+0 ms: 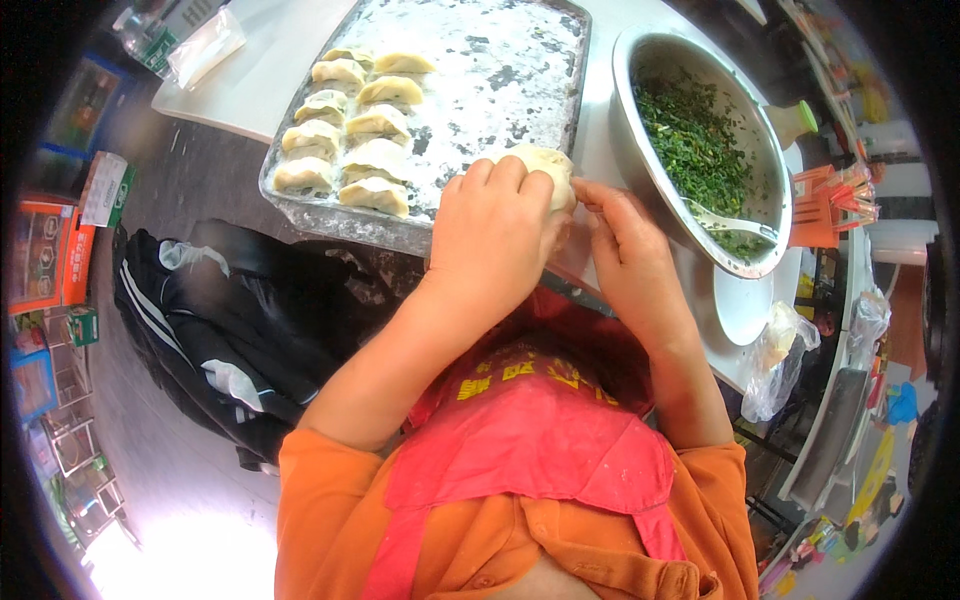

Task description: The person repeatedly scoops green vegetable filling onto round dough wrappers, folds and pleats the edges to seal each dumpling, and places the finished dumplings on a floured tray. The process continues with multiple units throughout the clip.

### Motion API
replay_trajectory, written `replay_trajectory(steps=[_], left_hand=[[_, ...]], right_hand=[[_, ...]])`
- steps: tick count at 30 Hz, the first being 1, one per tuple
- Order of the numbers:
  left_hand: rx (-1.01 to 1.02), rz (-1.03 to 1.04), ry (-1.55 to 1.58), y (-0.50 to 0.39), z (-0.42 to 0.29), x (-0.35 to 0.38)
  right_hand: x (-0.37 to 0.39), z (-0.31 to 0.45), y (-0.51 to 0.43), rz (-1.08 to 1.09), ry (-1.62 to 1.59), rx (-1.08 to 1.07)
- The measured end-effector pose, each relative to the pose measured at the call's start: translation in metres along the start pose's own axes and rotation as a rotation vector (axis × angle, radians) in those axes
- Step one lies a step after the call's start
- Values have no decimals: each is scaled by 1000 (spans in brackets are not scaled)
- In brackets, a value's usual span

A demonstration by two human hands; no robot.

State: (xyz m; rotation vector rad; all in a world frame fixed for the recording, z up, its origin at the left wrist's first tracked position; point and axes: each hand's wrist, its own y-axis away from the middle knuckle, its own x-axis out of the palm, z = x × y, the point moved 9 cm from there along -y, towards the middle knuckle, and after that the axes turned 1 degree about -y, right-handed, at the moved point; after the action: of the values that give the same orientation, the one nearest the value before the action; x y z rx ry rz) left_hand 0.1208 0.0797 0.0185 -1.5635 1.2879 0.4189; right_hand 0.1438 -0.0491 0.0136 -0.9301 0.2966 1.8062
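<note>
My left hand (495,214) curls its fingers over a pale dough wrapper (551,166), just above the near right corner of a floured metal tray (487,90). The thumb and index finger of my right hand (630,244) close on the right edge of that same dough. What lies inside the wrapper is hidden by my fingers. Two rows of folded dumplings (375,161) sit along the tray's left side. To the right, a large steel bowl (622,112) holds chopped green filling (690,146), with a white spoon (731,223) resting in it.
Under the bowl's near side is a white dish (742,307), with a clear plastic bag (780,360) beside it at the table edge. An orange basket (817,206) stands beyond the bowl. Dark clothing (240,322) hangs below the tray on the left. A plastic packet (206,49) lies far left.
</note>
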Motion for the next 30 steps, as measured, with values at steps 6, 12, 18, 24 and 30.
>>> replay_trajectory(steps=[6,12,18,24,30], left_hand=[[-80,18,67,-4,14,9],[-594,25,510,7,74,-1],[-768,-154,1306,7,101,-13],[-649,14,1303,13,50,-23],[-581,-122,1053,35,17,-20]], right_hand=[[-4,-5,4,-45,-111,-49],[-4,3,-4,-49,-203,-53],[5,16,-39,-119,-316,-149],[41,7,-30,351,-1280,404],[-16,15,-9,16,-853,170]])
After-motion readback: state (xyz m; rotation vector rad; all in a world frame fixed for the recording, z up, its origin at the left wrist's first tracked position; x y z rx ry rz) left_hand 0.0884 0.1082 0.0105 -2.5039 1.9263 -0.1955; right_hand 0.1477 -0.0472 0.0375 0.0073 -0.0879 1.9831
